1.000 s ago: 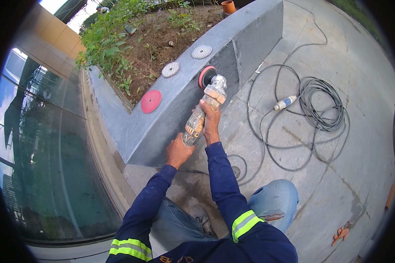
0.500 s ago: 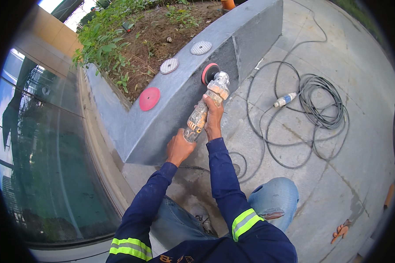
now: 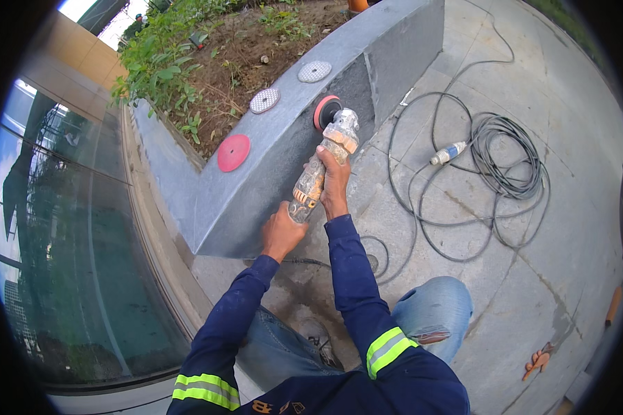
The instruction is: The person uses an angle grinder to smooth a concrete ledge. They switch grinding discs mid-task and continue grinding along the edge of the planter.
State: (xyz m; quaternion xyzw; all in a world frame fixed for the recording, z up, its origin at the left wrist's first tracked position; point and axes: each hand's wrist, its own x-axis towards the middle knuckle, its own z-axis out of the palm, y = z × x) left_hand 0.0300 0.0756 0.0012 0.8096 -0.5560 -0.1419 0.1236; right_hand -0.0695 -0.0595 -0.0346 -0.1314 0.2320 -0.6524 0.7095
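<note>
Both my hands are wrapped round a worn, dusty angle grinder (image 3: 310, 181). My left hand (image 3: 282, 232) closes on its rear end, and my right hand (image 3: 335, 181) grips the body just behind the orange-and-silver head. A round black pad with a red rim (image 3: 327, 113) is fitted to the head and lies against or very near the side face of a grey stone planter wall (image 3: 256, 200); contact is hard to make out. On the wall's top lie a pink disc (image 3: 234, 153) and two whitish patterned polishing pads (image 3: 264, 101).
Coiled black cable (image 3: 509, 162) with a blue-and-white connector (image 3: 448, 153) lies on the paving at right. Soil and green plants (image 3: 163, 69) fill the planter. A glass pane (image 3: 83, 277) stands at left. An orange glove-like object (image 3: 536, 361) lies at lower right.
Hardly anything differs. The grinder's head and pad sit slightly further up and left in the picture, while the whole view has shifted a little. Both hands keep their grip.
</note>
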